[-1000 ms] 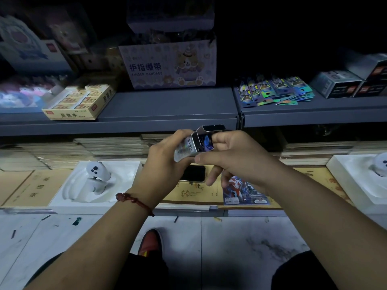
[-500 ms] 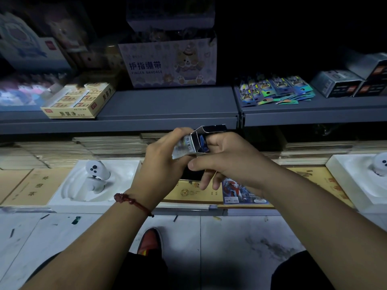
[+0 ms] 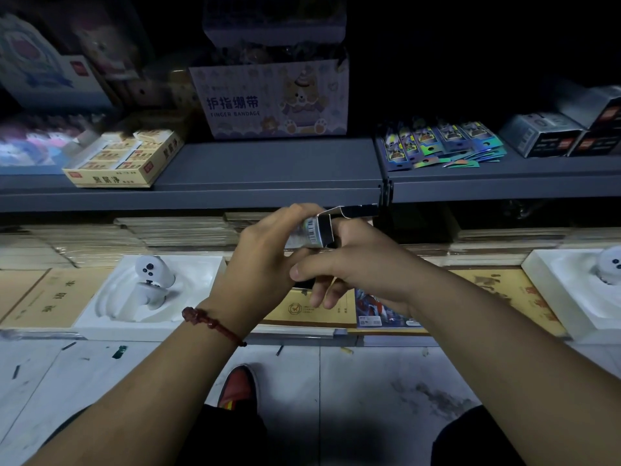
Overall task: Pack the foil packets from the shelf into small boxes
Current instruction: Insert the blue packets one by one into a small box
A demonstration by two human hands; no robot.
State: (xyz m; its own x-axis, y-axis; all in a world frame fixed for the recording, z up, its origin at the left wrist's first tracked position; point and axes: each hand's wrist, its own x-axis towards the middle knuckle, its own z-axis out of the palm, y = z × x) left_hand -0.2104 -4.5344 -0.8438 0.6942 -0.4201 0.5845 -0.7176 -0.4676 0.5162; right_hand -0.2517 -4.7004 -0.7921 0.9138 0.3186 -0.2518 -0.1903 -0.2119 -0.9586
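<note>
Two hands, the left hand (image 3: 265,253) and right hand (image 3: 356,264), share one small box (image 3: 319,230). About five foil packets (image 3: 440,142) fan out at two o'clock, three grey boxes (image 3: 541,136) beside them. Two white controllers (image 3: 153,280) sit in trays.

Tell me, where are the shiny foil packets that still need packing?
The foil packets lie fanned out on the grey shelf, on its right-hand section in the head view. They sit just left of the small dark boxes, above and right of both hands.

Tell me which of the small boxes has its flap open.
The small box held between both hands: its top flap stands open. The grey boxes stacked on the shelf's right end look closed.
</note>
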